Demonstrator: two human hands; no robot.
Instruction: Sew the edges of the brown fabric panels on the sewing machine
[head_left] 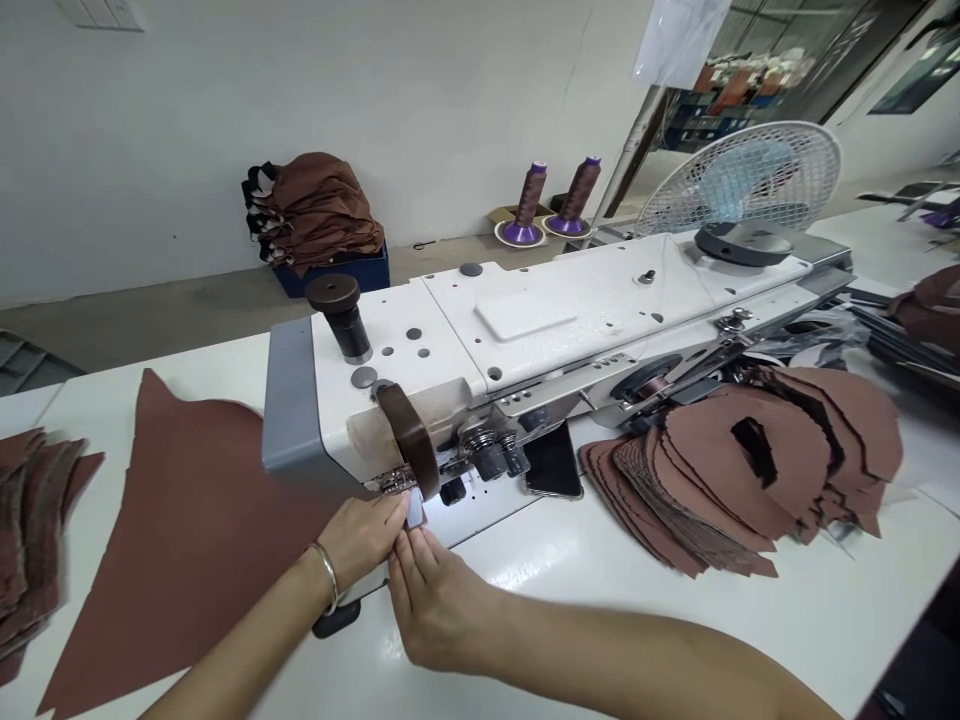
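Pinching small pale piece [415, 508] at near side of sewing machine [525, 320], with left hand [364, 545] closed at left edge, right hand [450, 610] closed at near edge. Probably light, thin, soft, prone to buckling; best held flat by edges.

The sewing machine [525, 312] is mounted on the table [540, 575]. A panel [202, 530] is laid to its left, with a stack of pieces [37, 545] placed farther left. A phone [553, 462] is placed before the machine, and stacked panels [709, 475] are set to its right. Thread cones [531, 195] and a fan [750, 180] are located behind. A fabric pile [322, 210] is held in a bin [356, 273] near the wall [187, 130].
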